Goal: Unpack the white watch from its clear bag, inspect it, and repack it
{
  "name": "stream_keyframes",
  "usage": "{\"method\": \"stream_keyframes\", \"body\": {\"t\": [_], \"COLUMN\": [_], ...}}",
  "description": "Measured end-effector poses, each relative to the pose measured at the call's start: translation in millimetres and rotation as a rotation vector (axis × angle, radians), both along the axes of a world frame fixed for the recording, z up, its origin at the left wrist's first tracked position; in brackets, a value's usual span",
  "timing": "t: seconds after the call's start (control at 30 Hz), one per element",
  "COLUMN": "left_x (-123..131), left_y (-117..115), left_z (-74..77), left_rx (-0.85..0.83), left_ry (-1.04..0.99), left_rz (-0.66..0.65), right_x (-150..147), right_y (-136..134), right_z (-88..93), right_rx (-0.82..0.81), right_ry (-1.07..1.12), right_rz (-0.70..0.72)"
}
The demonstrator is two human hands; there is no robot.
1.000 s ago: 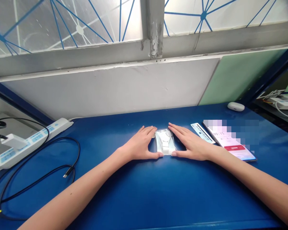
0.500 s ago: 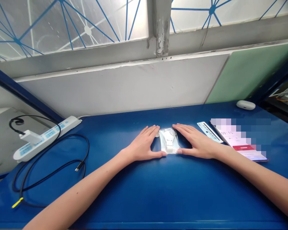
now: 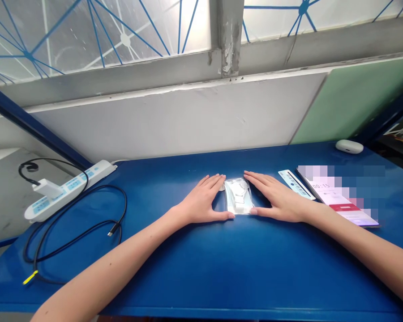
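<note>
A small clear plastic packet with something white or silvery inside lies flat on the blue table. My left hand rests at its left side, thumb apart from the stretched fingers, touching the packet's edge. On the right side my right hand lies the same way, its thumb tip at the packet's lower right corner and its fingertips by the upper right one. Part of a small pale round item shows beside my left fingertips. Neither hand is closed around anything.
A white power strip with a plugged charger and a coiled black cable lie on the left. To the right are a light blue card, a phone partly blurred out, and a white case. A wall panel stands behind.
The view has shifted slightly, so the table items appear a little farther right. Both hands and the packet keep nearly the same arrangement.
</note>
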State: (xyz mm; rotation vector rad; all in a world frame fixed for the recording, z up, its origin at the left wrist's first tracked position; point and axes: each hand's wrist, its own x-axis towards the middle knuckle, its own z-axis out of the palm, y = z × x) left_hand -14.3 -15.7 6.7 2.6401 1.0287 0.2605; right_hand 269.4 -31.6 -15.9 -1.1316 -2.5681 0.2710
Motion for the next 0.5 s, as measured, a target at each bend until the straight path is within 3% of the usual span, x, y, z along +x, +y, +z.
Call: {"method": "stream_keyframes", "body": {"t": [0.33,0.5], "left_x": [-2.7,-3.9], "left_y": [-1.6,-0.6], "left_z": [-3.1,-6.9], "left_rx": [0.064,0.095], "left_ry": [-0.035,-0.11], "left_rz": [-0.024,0.075], "right_x": [-3.0,-6.0], "right_y": [0.3,0.6], "right_z": [3.7,7.7], "right_rx": [0.026,0.079], "right_ry": [0.084,0.156], "right_rz": [-0.048,-0.108]}}
